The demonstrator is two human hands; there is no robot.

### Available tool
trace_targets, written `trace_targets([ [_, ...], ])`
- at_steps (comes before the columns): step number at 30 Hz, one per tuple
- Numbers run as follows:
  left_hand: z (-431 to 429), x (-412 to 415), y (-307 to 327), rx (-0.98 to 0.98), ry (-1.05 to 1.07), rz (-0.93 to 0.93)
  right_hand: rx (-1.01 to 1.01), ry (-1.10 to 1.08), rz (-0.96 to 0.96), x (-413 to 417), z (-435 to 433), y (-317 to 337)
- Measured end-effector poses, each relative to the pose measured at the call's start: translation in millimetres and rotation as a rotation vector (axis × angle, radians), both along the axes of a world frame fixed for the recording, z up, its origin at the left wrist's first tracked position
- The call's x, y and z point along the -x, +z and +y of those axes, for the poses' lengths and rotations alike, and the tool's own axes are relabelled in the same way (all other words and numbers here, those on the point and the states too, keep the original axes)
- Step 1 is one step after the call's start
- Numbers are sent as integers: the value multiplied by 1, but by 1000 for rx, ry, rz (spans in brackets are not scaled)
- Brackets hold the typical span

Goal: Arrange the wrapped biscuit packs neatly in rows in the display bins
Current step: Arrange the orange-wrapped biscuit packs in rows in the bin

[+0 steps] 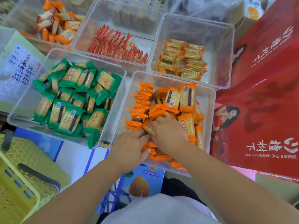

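Observation:
A clear plastic bin (208, 101) in front of me holds orange-wrapped biscuit packs (186, 97). Along its left side several packs stand on edge in a row (142, 101); the others lie loose in a heap on the right. My left hand (129, 147) and my right hand (168, 131) are both inside the bin's near end. Together they pinch one orange pack (148, 126), tilted, at the near end of the row. More orange packs lie under my hands, partly hidden.
To the left a clear bin (24, 113) holds jumbled green packs. Behind stand bins of red packs (116, 44), small orange-green packs (182, 60) and mixed packs (56, 25). A red gift box (265, 94) stands right; a yellow basket (21, 172) sits lower left.

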State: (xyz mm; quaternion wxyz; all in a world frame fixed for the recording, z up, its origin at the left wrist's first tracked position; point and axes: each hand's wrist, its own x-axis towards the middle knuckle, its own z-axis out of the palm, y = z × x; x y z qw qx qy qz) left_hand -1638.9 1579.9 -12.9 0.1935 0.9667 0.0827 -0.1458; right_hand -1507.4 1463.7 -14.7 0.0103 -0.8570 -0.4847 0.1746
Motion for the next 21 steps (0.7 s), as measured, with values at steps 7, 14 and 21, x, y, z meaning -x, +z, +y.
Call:
trace_targets([
  [7,7,1,4,-77,16,-84,180,1,-134,6,30,-19],
  [14,11,5,-10,-103,14,-35,173,-35,-136,7,31,-25],
  [21,15,-11,-15,-200,-62,-38,39,-164,69,3,8,-7],
])
